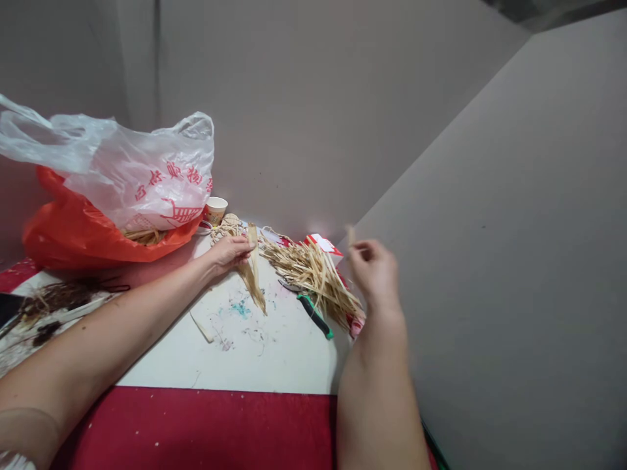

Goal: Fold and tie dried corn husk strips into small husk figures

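Note:
My left hand [231, 253] is closed on a wide, dry husk strip [253, 277], which hangs from the fingers over the white board [196, 356]. My right hand [375, 269] is raised at the right, near the grey wall, slightly blurred. Its fingers pinch a short pale strip [351, 235] that sticks up from the fingertips. Between the two hands lies a loose pile of narrow straw-coloured strips [318, 274]. A tool with a green and black handle [315, 316] rests against the front of this pile.
At the left stands an orange bag [78, 228] with a white plastic bag [147, 170] on it. A paper cup [216, 210] and coiled cord [230, 225] sit behind my left hand. Dark fibres [63, 297] lie at far left. Grey walls [304, 117] close off the back and right.

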### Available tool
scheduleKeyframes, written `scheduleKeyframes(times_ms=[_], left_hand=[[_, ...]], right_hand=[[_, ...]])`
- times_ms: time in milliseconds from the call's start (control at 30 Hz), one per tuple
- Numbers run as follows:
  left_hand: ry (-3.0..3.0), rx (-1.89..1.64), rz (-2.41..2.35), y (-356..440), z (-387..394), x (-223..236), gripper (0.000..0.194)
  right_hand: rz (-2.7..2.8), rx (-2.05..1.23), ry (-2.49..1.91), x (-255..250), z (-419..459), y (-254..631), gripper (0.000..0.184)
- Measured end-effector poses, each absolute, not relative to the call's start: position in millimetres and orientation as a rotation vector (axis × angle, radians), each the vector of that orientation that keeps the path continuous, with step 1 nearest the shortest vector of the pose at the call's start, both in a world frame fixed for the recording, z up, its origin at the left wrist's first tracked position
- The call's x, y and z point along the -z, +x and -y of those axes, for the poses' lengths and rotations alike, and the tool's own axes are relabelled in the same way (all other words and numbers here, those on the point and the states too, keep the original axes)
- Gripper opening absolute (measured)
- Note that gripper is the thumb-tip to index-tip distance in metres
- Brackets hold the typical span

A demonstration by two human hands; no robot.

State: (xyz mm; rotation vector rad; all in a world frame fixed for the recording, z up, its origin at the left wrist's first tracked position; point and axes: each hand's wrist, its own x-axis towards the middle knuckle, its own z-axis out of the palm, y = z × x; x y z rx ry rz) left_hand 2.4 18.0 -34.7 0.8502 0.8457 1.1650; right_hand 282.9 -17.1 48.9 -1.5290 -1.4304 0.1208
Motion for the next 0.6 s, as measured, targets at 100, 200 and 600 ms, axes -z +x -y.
scheduleKeyframes(times_ms=[100,200,600], left_hand=[[0.892,-1.082,-0.825,5.4,-16.0,33.8,0.012],[0.936,-1.046,-0.788,6.9,-15.9,35.4,0.014],[1.094,-1.034,-0.703,15.6,-3.7,32.3,0.024]], right_hand=[[1.620,-0.178,-1.662,-37.3,7.8,278.4,0.020],[1.592,-0.252,-1.374,-40.4,16.0,241.2,0.032],[1.877,-0.688,-1.330,19.8,0.9,177.1,0.013]])
